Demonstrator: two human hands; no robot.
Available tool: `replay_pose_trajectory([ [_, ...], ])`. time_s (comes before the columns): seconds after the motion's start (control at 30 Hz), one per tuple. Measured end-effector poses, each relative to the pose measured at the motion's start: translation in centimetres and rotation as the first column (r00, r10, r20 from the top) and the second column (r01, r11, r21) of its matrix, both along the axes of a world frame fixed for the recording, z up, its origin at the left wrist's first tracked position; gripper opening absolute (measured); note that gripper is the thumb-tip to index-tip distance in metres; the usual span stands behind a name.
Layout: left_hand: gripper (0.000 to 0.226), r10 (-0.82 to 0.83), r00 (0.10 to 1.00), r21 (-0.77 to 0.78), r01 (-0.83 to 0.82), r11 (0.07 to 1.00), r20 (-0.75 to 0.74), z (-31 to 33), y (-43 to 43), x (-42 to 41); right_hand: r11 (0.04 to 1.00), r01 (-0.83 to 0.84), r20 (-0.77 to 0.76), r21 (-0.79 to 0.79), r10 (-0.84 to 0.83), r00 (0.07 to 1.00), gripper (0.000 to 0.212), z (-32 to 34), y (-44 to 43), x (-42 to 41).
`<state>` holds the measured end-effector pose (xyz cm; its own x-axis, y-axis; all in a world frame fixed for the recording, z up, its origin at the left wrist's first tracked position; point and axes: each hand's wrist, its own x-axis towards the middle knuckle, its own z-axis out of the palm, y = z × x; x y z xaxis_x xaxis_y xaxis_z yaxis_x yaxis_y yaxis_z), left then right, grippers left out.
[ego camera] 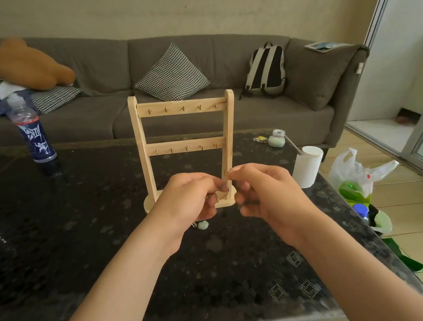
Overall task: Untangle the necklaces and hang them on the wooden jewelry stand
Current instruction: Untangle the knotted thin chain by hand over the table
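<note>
Untangling step. Fingers of our left hand (191, 197) and right hand (263, 193) pinch the thin tangled necklaces (221, 186) before the pale wooden jewelry stand (179, 107), hooks bare. A pale green pendant (203, 224) sits beneath. Next, we judge: tease strands apart.

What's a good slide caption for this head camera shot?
Left hand and right hand pinch a necklace before the wooden jewelry stand on a dark table.

Counts: 1 pale wooden jewelry stand (185, 143) at 12 o'clock, with 2 crossbars and 5 brass hooks each, 10 total. 1 clear plastic bottle with blue label (32, 134) at 10 o'clock. 1 white paper cup (308, 169) at 2 o'clock. 2 black-and-white houndstooth cushions (172, 74) (55, 98). 1 grey-and-black backpack (265, 70). 1 pale green pendant (203, 224). Tangled necklaces (220, 187): count unreadable.
</note>
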<state>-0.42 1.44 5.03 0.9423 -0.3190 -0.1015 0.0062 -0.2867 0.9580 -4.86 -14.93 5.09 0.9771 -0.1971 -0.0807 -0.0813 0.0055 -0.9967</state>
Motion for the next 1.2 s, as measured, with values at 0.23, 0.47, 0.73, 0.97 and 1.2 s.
replay_pose_trajectory([
  [0.23,0.024,-0.162,0.987,-0.062,0.16,0.985,-0.023,0.3,0.1,-0.6,0.856,-0.141,-0.012,0.498,0.17,0.985,0.009,0.4,-0.1,0.0],
  [0.47,0.017,-0.205,0.979,-0.14,0.202,0.969,-0.007,0.0,0.3,-0.2,0.807,-0.158,0.037,0.569,0.167,0.985,0.016,0.8,-0.5,-0.3],
  [0.73,0.02,-0.173,0.985,-0.077,0.174,0.982,0.017,-0.6,0.2,-0.1,0.799,-0.131,0.064,0.586,0.116,0.991,0.011,0.7,-0.7,-0.3],
  [0.97,0.018,-0.148,0.987,-0.137,0.156,0.978,0.067,-0.6,0.2,0.0,0.821,-0.131,0.071,0.556,0.111,0.991,0.014,0.8,-0.5,-0.3],
  [1.2,0.015,-0.194,0.976,-0.144,0.207,0.968,0.096,-0.4,0.3,-0.1,0.86,-0.202,0.132,0.468,0.158,0.979,0.02,0.7,-0.4,-0.4],
])
